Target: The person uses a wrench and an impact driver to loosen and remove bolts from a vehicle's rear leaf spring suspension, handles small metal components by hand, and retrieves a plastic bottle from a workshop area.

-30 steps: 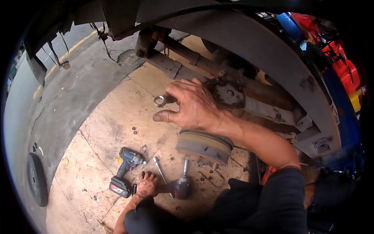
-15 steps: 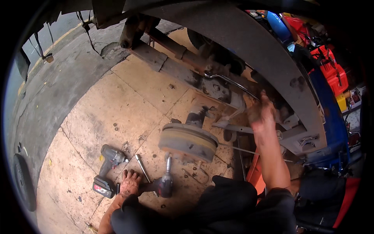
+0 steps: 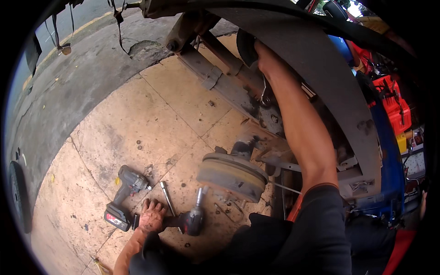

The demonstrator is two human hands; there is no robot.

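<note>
My right arm reaches far forward across the rusty metal frame (image 3: pixel 224 94). My right hand (image 3: pixel 261 56) is partly covered by the broad dark metal panel (image 3: pixel 302 50), its fingers hidden. A shiny wrench (image 3: pixel 264 90) stands at the frame's bolted part, its shaft running up toward that hand. My left hand (image 3: pixel 152 214) lies at lower left with fingers outstretched, over the base of a black impact wrench (image 3: pixel 194 221) that carries a long socket (image 3: pixel 200 196). Just left of it lies a second cordless impact wrench (image 3: pixel 130 183) with its battery. Between the two tools is a silver bar-like socket tool (image 3: pixel 167 197).
A round brake drum (image 3: pixel 233 176) on its axle stands in front of me. Several small nuts (image 3: pixel 139 145) and a bent metal rod (image 3: pixel 231 213) lie on the tiled floor. A tyre (image 3: pixel 19 197) is at far left. Red cases (image 3: pixel 393 107) stand at right.
My right hand has moved forward and left, partly behind the panel. The wrench has swung from pointing right to pointing away from me. My left hand stays in place; the view has shifted slightly.
</note>
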